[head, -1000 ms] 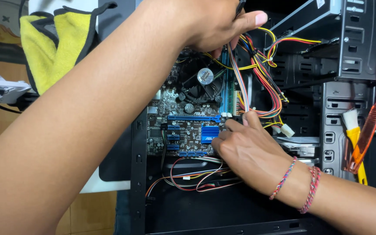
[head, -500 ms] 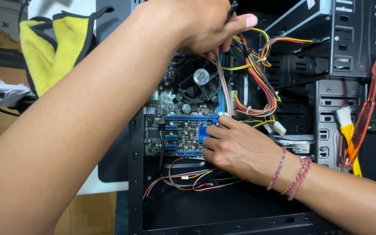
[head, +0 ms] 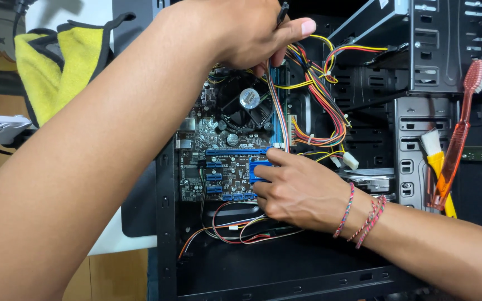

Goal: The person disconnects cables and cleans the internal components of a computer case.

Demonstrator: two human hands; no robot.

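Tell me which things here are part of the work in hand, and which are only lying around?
In use:
left hand pinching cables
right hand on the motherboard
case

Lying about:
yellow cloth
toothbrush
small brush

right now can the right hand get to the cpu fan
Probably yes: the right hand rests on the motherboard's blue slots just below the cpu fan, nothing between; the left hand holds the cables aside.

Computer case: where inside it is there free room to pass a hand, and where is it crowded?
Free: the dark case floor below the right hand and the loose red and black wires. Crowded: the top middle, where the left hand pinches a thin cable beside the yellow and red wire bundle, and the motherboard with its fan.
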